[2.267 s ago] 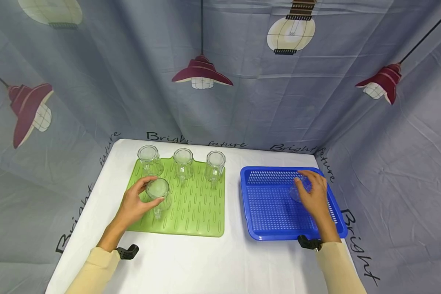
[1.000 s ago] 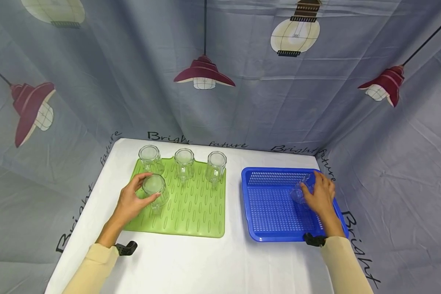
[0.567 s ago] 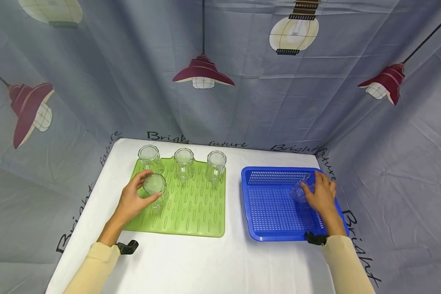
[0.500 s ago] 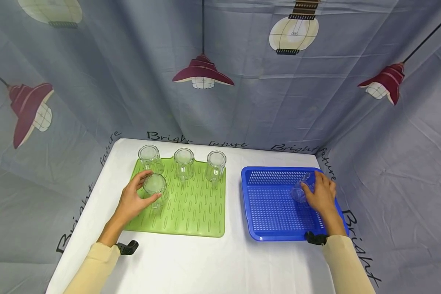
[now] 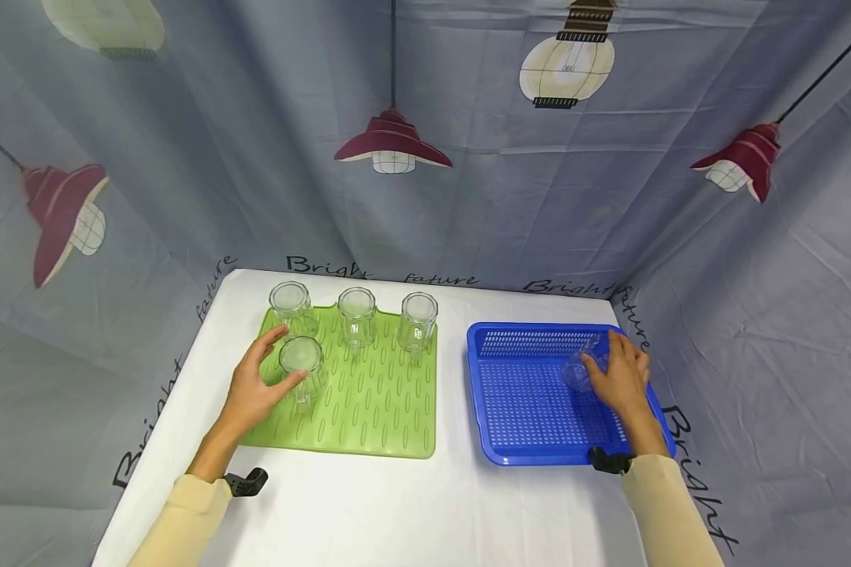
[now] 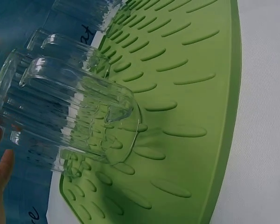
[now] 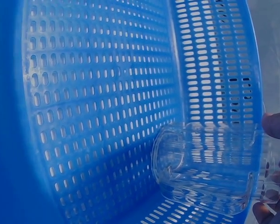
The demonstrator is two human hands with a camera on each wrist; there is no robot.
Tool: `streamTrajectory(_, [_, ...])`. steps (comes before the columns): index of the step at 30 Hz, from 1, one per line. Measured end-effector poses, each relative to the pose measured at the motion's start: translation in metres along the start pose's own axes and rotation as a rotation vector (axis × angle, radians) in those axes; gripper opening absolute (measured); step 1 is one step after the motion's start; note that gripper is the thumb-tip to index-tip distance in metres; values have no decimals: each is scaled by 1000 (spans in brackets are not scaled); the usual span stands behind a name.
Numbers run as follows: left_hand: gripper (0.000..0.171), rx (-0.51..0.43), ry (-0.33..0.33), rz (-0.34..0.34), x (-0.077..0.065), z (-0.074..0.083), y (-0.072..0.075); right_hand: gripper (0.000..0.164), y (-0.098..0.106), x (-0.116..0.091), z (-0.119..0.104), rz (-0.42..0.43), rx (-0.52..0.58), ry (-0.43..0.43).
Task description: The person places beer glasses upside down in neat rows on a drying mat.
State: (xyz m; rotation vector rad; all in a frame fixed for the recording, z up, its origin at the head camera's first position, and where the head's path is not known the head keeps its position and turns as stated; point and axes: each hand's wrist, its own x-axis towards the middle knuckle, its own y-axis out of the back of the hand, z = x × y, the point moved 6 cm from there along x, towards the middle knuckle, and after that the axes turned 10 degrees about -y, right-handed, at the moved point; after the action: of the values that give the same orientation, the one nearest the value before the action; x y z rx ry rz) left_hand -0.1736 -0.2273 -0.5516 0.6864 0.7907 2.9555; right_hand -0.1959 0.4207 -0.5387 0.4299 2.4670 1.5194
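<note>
My left hand (image 5: 250, 391) is spread beside a clear glass mug (image 5: 312, 383) that stands upside down on a green ridged mat (image 5: 379, 417). In the left wrist view, the fingertips (image 6: 4, 165) lie near the upturned base of this glass mug (image 6: 84, 112), with a gap showing. Over at the right, my right hand (image 5: 622, 379) holds another glass mug (image 5: 577, 372) inside a blue plastic basket (image 5: 492, 455). The right wrist view has thumb and fingers at the right end of that mug (image 7: 205, 163); part of the grip is cut off by the frame edge.
Three more glass mugs, the left one (image 5: 294, 307), the middle one (image 5: 357, 315) and the right one (image 5: 418, 321), stand upside down along the mat's back edge. A white table (image 5: 369, 512) lies beneath everything. Grey printed curtains (image 5: 468, 205) enclose the back and sides.
My left hand first shifted its mug slightly back and left, then loosened from it. My right hand moved right and took hold of the mug in the basket.
</note>
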Motion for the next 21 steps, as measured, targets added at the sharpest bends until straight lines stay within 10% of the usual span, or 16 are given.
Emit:
streamTrajectory(9, [39, 92, 41, 193, -9, -9, 23, 79, 1, -4, -2, -7, -8, 0])
streamTrajectory(21, [60, 198, 317, 23, -52, -60, 18, 80, 4, -3, 2, -9, 17, 30])
